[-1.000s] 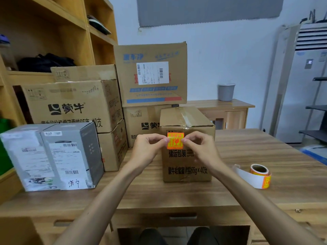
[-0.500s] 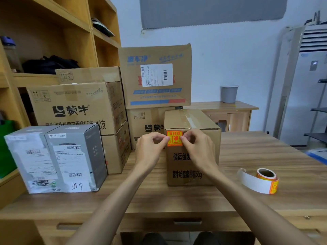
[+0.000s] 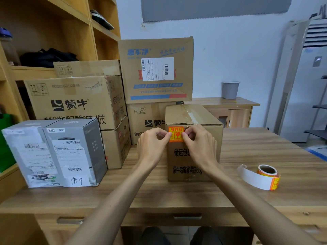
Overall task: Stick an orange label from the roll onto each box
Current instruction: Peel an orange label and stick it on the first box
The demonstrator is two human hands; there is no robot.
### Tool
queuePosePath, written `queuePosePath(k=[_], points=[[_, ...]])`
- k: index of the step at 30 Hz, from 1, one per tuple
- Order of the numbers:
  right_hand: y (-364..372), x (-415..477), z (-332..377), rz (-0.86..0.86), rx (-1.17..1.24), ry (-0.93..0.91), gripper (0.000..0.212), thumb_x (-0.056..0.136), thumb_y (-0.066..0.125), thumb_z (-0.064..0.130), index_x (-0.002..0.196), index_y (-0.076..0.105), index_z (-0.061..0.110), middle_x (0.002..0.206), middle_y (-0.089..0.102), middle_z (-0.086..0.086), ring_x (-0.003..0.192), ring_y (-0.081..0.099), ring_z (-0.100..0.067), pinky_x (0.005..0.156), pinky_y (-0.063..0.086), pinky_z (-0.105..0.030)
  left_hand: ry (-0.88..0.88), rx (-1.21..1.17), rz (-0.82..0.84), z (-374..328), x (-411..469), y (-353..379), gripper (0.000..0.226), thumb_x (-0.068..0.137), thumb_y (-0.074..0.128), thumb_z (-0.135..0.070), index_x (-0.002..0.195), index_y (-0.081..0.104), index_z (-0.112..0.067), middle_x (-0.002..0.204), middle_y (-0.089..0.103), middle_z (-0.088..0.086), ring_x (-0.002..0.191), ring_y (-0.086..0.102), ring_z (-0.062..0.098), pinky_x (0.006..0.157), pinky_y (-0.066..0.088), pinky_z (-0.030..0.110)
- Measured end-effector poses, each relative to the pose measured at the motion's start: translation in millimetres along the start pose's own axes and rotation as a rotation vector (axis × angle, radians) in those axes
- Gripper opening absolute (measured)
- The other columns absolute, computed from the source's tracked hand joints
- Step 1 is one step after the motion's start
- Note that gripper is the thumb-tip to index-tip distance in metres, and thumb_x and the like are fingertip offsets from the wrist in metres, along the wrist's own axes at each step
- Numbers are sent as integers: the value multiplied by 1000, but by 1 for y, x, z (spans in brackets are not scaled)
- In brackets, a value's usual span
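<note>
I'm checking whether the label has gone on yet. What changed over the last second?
Both hands, left and right, carried the orange label up to the top edge of the small box, where it now looks laid against the front. Both still pinch its edges. The roll and other boxes stayed put.

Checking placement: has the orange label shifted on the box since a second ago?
Yes. The orange label has gone up the small box front, and now sits just under its top edge.
</note>
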State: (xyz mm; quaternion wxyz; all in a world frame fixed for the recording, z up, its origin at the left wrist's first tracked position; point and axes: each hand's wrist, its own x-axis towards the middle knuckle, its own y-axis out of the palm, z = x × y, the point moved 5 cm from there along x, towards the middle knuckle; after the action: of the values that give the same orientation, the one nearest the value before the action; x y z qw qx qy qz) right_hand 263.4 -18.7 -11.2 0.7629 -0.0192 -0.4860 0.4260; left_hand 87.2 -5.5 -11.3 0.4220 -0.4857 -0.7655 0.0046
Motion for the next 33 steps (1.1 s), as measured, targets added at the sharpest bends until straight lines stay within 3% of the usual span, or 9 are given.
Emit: queuePosePath(k=[9, 13, 16, 18, 21, 25, 31, 33], points=[[1, 1, 4, -25, -131, -39, 20, 94, 63, 37, 81, 58, 23, 86, 61, 8, 73, 60, -17, 58, 34, -29, 24, 89, -30, -3, 0, 2, 22, 91, 70, -46, 87, 77, -26, 83, 73, -13, 83, 65, 9, 64, 44, 28], [-14, 5, 8, -129, -252, -208, 27, 88, 70, 35, 78, 51, 19, 80, 54, 4, 71, 51, -18, 49, 25, -26, 101, 85, -18, -5, 4, -4, 21, 88, 74, -44, 91, 61, -27, 78, 65, -10, 75, 62, 9, 61, 47, 32], [-21, 18, 5, -159, -325, -342, 29, 86, 67, 43, 90, 60, 14, 95, 57, -4, 88, 51, -24, 72, 40, -35, 152, -4, 102, -2, 12, -6, 39, 88, 73, -46, 123, 59, -36, 84, 62, -8, 72, 56, 3, 70, 51, 34], [-20, 29, -2, -48, -313, -348, 40, 86, 59, 54, 102, 65, 17, 108, 60, -2, 100, 52, -24, 88, 37, -38, 157, -63, 214, 0, 20, -4, 50, 89, 71, -49, 137, 58, -40, 88, 60, -9, 74, 53, 1, 74, 48, 32], [-17, 40, -7, 96, -241, -330, 41, 87, 61, 59, 105, 66, 23, 112, 62, 4, 107, 51, -19, 95, 32, -34, 170, -108, 285, -1, 30, -1, 41, 90, 71, -49, 129, 68, -37, 89, 60, -9, 71, 49, -4, 72, 37, 28], [-15, 44, -5, 119, -170, -310, 33, 87, 65, 57, 95, 63, 25, 98, 58, 11, 99, 50, -14, 80, 27, -29, 179, -161, 268, 0, 37, 0, 28, 90, 72, -46, 114, 75, -32, 90, 63, -8, 79, 53, -5, 70, 38, 22], [-6, 44, -7, 112, -153, -335, 32, 89, 62, 55, 93, 61, 23, 96, 57, 8, 93, 48, -16, 77, 34, -34, 169, -226, 282, 8, 37, 4, 22, 92, 72, -41, 111, 72, -30, 92, 66, 3, 60, 48, 8, 57, 38, 27], [-6, 42, -8, 120, -145, -362, 33, 88, 63, 55, 95, 61, 23, 96, 56, 8, 93, 48, -15, 79, 37, -35, 180, -240, 314, 11, 34, 5, 22, 91, 72, -41, 111, 68, -34, 94, 66, 5, 62, 50, 12, 60, 43, 34]])
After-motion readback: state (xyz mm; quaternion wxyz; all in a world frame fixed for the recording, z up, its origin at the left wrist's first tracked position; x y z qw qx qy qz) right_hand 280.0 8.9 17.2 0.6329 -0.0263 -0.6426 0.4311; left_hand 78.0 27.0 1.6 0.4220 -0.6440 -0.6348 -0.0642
